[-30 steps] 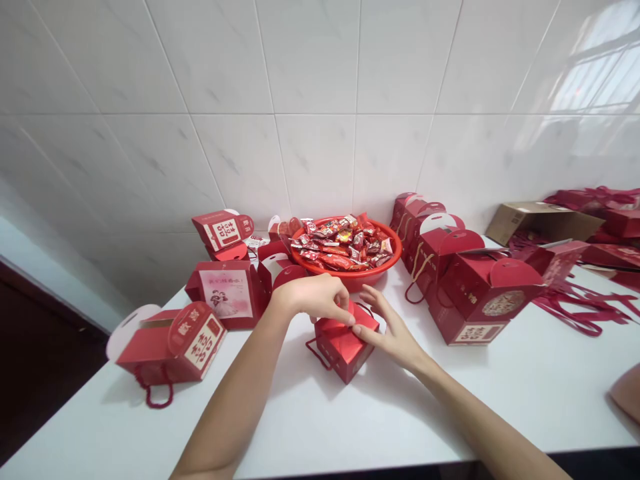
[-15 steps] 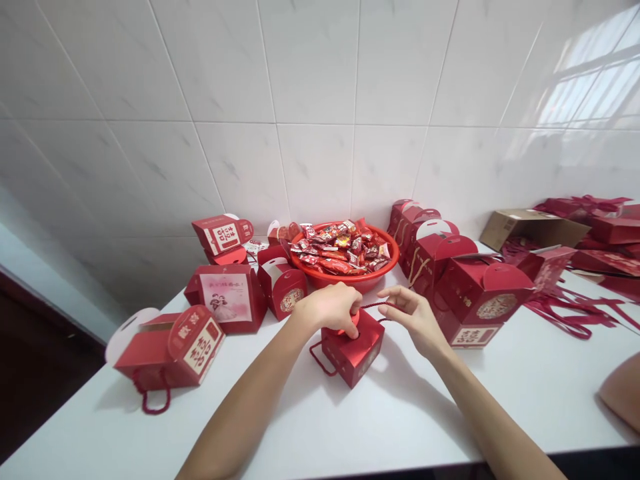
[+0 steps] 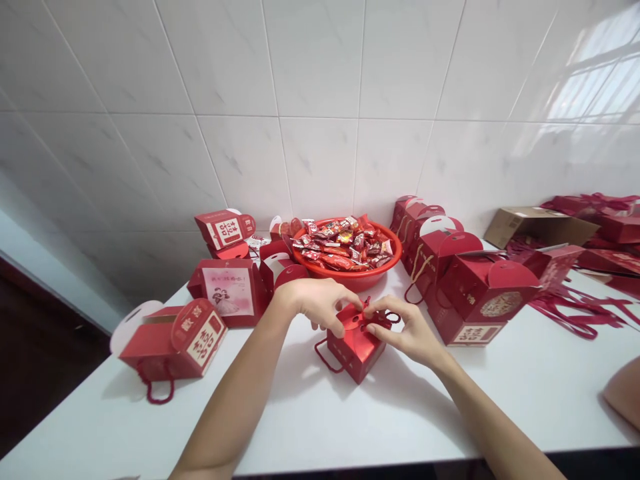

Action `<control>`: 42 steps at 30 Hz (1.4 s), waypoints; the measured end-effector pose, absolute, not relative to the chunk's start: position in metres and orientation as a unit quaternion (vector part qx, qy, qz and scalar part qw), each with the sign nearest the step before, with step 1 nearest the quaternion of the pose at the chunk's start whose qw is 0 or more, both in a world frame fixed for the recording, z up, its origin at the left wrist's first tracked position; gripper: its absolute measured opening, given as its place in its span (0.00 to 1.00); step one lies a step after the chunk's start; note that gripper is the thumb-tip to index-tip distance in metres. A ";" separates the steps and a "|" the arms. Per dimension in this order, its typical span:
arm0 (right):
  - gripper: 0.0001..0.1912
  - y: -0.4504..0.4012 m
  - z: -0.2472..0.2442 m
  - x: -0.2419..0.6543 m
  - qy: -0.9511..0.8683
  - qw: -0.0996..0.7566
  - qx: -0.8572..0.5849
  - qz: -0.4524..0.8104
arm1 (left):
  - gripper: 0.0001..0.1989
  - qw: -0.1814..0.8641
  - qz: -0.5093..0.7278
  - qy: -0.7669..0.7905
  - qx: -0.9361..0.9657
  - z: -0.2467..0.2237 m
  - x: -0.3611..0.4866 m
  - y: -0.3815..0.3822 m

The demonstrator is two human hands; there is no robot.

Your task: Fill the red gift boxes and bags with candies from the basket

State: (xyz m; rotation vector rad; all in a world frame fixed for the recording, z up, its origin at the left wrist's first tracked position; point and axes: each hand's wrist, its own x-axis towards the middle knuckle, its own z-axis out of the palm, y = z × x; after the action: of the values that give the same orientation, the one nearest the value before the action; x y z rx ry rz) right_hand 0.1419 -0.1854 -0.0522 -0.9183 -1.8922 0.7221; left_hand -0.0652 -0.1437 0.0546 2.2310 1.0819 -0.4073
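Observation:
A small shiny red gift box stands on the white table between my hands. My left hand is closed over its top from the left, thumb and fingers on the round-ended flaps. My right hand pinches the dark red cord at the top, close to the flaps. Part of that cord is hidden by the fingers. On the box's left side hangs a loop of cord handle. Right behind it sits a red basin heaped with wrapped sweets.
On the left are several red gift boxes, one with a couple's picture. More boxes line the right, beside loose ribbons and an open cardboard box. Someone's arm rests at the right edge. A tiled wall stands behind.
My right hand has moved left onto the box top, bringing the cord to the flaps. My left hand's fingers have spread wider over the top. The view has shifted slightly.

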 end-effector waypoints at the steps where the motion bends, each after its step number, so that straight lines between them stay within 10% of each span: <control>1: 0.09 -0.186 -0.053 0.142 -0.771 0.439 -0.367 0.280 | 0.37 0.323 -0.161 0.409 0.838 0.055 -0.066 -0.143; 18: 0.06 -0.170 -0.061 0.159 -0.764 0.463 -0.428 0.139 | 0.26 0.222 -0.015 0.364 0.905 0.020 -0.036 -0.128; 27: 0.09 -0.175 -0.046 0.157 -0.718 0.501 -0.420 0.240 | 0.23 0.520 0.274 0.273 0.761 0.046 -0.047 -0.145; 32: 0.15 -0.190 -0.031 0.154 -0.656 0.557 -0.389 0.328 | 0.22 0.552 0.287 0.221 0.751 0.045 -0.038 -0.158; 42: 0.08 -0.248 -0.026 0.159 -0.586 0.649 -0.471 0.113 | 0.21 0.506 0.262 0.226 0.790 0.055 -0.040 -0.175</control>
State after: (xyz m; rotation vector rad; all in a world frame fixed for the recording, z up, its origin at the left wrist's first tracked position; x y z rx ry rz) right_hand 0.1593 -0.2480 -0.0265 -1.0713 -1.3329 0.2579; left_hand -0.0401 -0.1753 0.0555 1.9063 0.5443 0.6330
